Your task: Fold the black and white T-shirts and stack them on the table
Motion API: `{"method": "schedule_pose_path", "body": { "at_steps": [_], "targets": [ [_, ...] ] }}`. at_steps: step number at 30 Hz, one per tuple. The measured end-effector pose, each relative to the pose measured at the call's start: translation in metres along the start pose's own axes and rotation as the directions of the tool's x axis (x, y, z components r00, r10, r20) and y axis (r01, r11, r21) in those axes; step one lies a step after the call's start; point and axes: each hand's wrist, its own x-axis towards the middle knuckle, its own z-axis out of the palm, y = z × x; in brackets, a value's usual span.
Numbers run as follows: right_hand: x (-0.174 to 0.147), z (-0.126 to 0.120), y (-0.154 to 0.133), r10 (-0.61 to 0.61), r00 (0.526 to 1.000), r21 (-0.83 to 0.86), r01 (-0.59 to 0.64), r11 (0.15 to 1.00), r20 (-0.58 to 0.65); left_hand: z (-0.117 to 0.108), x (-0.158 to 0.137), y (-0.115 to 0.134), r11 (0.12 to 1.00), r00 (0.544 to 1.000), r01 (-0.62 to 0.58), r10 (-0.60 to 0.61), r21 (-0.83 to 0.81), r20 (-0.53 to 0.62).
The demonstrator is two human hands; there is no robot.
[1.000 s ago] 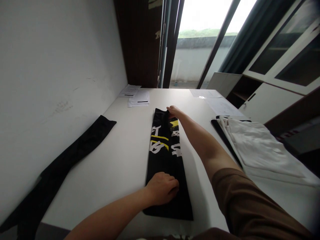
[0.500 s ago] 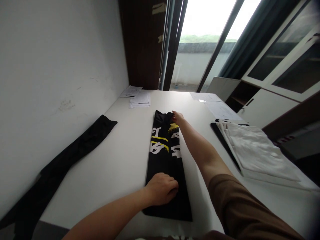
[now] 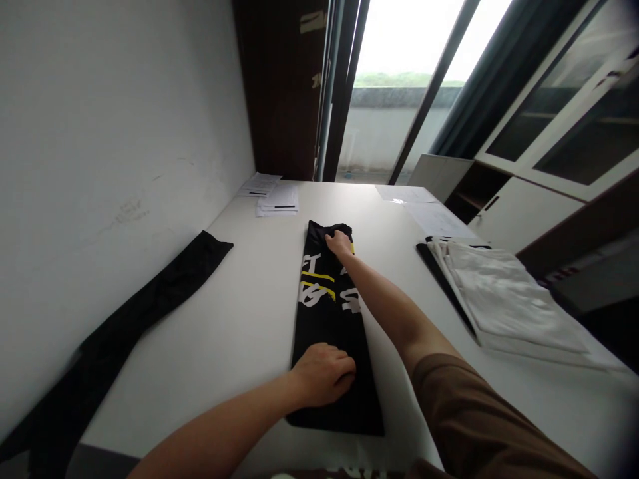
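A black T-shirt (image 3: 327,327) with white lettering and yellow marks lies folded in a long narrow strip on the white table. My left hand (image 3: 324,374) rests on the strip's near part, fingers curled and pressed to the cloth; their tips are partly hidden. At the far end, by what looks like the collar, my right hand (image 3: 340,243) has its fingers bent together on the fabric. My right forearm passes over the strip's right edge and covers some of the print.
Black cloth (image 3: 150,299) stretches along the wall on the left. White folded garments (image 3: 514,293) lie over a dark one on the right. Paper sheets (image 3: 277,198) lie at the far left, more sheets (image 3: 439,219) at the far right. A cabinet (image 3: 529,206) stands beyond.
My right hand has moved left, from the collar's right corner onto the top of the cloth, and the far end lies flatter. The left hand keeps its place.
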Motion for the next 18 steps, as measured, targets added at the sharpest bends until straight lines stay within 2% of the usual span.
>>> {"method": "schedule_pose_path", "body": {
  "at_steps": [2,4,8,14,18],
  "targets": [
    [0.002,0.003,-0.002,0.007,0.999,0.052,-0.005,0.999,-0.048,0.0,0.0,0.0,1.0,1.0,-0.002,0.002,-0.002,-0.002],
    [0.005,0.007,-0.002,0.057,0.996,0.184,-0.044,0.982,-0.064,0.0,0.0,-0.001,1.0,1.0,-0.001,0.001,-0.004,-0.001],
    [0.008,0.014,0.005,0.139,0.99,0.395,-0.142,0.908,0.036,0.0,0.0,-0.001,1.0,1.0,0.003,-0.003,-0.011,0.002],
    [0.009,0.007,0.022,0.042,0.999,0.438,-0.041,0.898,0.007,0.001,-0.001,-0.001,1.0,1.0,0.005,-0.005,-0.023,0.004],
    [0.014,-0.003,0.034,0.037,0.995,0.343,-0.004,0.939,-0.09,0.001,0.0,0.0,0.999,1.0,0.01,-0.01,-0.032,0.007]
  ]
}}
